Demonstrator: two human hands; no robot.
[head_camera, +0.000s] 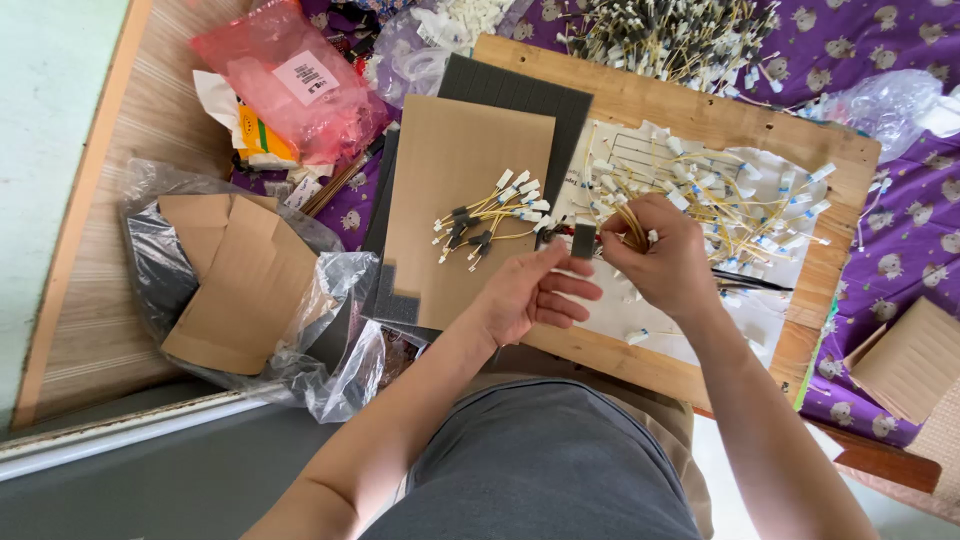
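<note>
My left hand (530, 293) pinches a small dark grey foam block (583, 240) between thumb and forefinger, held upright over a wooden board (690, 112). My right hand (665, 260) is closed around a bundle of thin yellow wires (630, 222) with white plug ends, right beside the foam block. A small bunch of finished yellow wires (492, 218) with black and white ends lies on a brown cardboard sheet (455, 160) to the left of my hands. A loose heap of similar wires (745, 205) is spread on white paper on the board.
Dark foam sheets (530, 90) lie under the cardboard. A clear plastic bag holding cardboard pieces (245, 285) sits at left, a red plastic bag (295, 80) behind it. A big pile of wires (670, 35) lies at the top on purple cloth (900, 250). A cardboard box (910, 360) is at right.
</note>
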